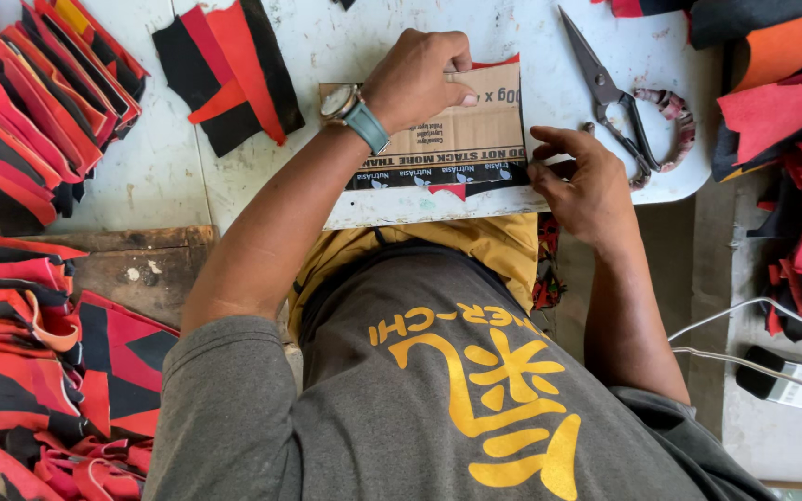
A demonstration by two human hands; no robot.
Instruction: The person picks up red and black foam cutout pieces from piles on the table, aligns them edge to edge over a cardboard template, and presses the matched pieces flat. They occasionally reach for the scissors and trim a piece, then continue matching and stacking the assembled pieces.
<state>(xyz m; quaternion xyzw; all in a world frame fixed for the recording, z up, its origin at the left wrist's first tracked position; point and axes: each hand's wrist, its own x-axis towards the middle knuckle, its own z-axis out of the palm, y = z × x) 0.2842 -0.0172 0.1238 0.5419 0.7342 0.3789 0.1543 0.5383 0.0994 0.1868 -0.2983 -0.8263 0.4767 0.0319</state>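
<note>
A brown cardboard template (475, 130) lies on the white table (364, 42), over red and black cloth (447, 188) that shows along its near edge and far right corner. My left hand (415, 79), with a wristwatch on it, rests curled on the template's far edge, and a small pale chalk-like piece (457, 70) is pinched between thumb and fingers. At the template's right edge, my right hand (582, 181) holds card and cloth down, pinching them with bent fingertips.
Large scissors (624, 102) with wrapped handles lie just right of the template. Cut red, orange and black cloth pieces (229, 70) lie on the far left of the table. Stacks of red and black pieces (20, 121) fill the left side, and more are piled on the right (791, 121).
</note>
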